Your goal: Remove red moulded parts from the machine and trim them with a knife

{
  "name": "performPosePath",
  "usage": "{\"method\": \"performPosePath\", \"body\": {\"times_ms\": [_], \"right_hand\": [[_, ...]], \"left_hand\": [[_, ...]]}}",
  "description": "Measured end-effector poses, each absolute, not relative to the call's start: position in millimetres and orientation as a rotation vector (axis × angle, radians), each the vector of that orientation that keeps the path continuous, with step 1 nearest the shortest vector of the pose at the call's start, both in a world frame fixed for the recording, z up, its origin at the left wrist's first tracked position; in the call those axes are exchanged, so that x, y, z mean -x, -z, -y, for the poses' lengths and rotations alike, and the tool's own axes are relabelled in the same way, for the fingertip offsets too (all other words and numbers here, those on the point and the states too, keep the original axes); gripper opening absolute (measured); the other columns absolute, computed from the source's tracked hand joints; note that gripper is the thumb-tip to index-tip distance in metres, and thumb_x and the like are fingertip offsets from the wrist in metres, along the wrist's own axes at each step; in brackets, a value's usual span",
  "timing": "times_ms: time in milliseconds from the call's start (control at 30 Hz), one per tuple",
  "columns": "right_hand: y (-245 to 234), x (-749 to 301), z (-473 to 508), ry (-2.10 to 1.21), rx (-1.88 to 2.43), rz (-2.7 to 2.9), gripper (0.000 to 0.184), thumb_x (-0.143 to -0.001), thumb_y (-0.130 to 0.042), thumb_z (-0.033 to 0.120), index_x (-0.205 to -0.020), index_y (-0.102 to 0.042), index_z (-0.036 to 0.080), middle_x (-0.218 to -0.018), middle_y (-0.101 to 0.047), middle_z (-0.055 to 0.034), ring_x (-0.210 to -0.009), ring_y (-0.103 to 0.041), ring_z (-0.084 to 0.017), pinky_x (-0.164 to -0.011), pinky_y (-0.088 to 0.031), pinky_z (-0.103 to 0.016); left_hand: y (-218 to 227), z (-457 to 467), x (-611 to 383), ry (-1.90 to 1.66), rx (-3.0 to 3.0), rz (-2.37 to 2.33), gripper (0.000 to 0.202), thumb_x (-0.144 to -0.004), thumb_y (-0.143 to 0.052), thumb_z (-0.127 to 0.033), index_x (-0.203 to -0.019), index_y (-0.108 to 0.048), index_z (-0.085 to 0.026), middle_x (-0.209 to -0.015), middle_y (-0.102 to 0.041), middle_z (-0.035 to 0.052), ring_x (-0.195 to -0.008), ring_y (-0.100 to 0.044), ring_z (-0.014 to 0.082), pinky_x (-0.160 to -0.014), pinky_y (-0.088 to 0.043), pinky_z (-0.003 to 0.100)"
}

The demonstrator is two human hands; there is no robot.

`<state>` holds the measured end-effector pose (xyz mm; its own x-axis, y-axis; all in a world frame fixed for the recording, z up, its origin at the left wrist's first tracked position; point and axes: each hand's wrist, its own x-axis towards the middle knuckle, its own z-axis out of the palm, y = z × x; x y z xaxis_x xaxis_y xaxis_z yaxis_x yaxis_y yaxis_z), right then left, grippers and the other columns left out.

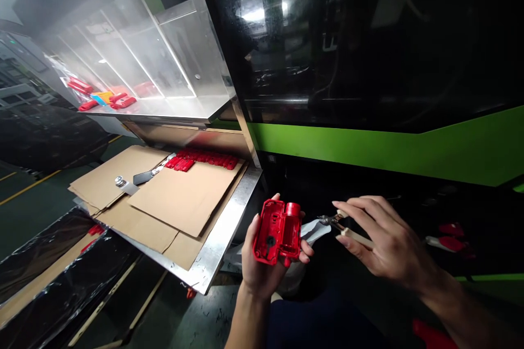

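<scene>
My left hand [262,275] is closed around a red plastic housing [272,232], its hollow inner side with ribs and a round end facing up toward me. To its right, my right hand [380,234] grips a pair of nippers [347,232] with pale handles. The nippers' small metal jaws point left at the housing and stand a short way apart from it. Behind the jaws, a piece of whitish sheet or cloth [313,232] shows between the two hands; what it belongs to is partly hidden.
On the metal table [223,240] at left lie cardboard sheets [184,196] and a row of red parts [204,158]. More red parts [123,101] sit on the steel shelf above. A black and green machine [347,152] stands ahead. A black-lined box [53,278] is at lower left.
</scene>
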<state>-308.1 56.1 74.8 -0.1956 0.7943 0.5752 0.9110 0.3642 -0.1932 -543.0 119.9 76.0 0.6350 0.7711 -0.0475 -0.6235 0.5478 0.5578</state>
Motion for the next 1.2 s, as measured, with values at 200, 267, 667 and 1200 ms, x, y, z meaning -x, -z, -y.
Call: {"method": "performPosePath", "body": {"times_ms": [200,267,667,1200], "right_hand": [[-89,306,-63,0.387,1.349,1.980,0.045,-0.088,-0.070,0.036,-0.123,-0.060,0.009,-0.100,-0.063,-0.0099,-0.093,-0.055,-0.020,-0.085,-0.048,-0.035],[-93,306,-64,0.427,1.324,1.978,0.040,-0.085,-0.073,0.034,-0.117,-0.063,0.010,-0.094,-0.063,-0.0080,-0.086,-0.053,-0.017,-0.080,-0.047,-0.033],[-110,328,-72,0.320,1.445,1.989,0.045,-0.089,-0.067,0.043,-0.126,-0.064,0.018,-0.107,-0.065,-0.0073,-0.097,-0.056,-0.021,-0.085,-0.046,-0.038],[-105,346,-75,0.292,1.571,1.921,0.040,-0.092,-0.062,0.045,-0.121,-0.068,0.017,-0.103,-0.065,-0.0063,-0.094,-0.056,-0.022,-0.084,-0.044,-0.039]], "left_hand": [[-78,-119,542,-0.774,-0.483,-0.261,0.055,-0.101,-0.025,-0.056,-0.150,-0.032,-0.033,-0.120,-0.067,0.0170,-0.076,-0.072,0.0250,-0.058,-0.054,0.026],[-79,-119,542,-0.766,-0.471,-0.259,0.056,-0.101,-0.023,-0.056,-0.151,-0.029,-0.032,-0.120,-0.067,0.0175,-0.075,-0.072,0.0244,-0.057,-0.054,0.026],[-78,-103,522,-0.969,-0.506,-0.419,0.050,-0.103,-0.035,-0.041,-0.151,-0.033,-0.028,-0.119,-0.065,0.0124,-0.098,-0.069,0.0317,-0.063,-0.060,0.035],[-78,-91,508,-1.066,-0.667,-0.596,0.049,-0.100,-0.043,-0.040,-0.147,-0.038,-0.027,-0.133,-0.060,0.0114,-0.112,-0.062,0.0265,-0.099,-0.052,0.040]]}}
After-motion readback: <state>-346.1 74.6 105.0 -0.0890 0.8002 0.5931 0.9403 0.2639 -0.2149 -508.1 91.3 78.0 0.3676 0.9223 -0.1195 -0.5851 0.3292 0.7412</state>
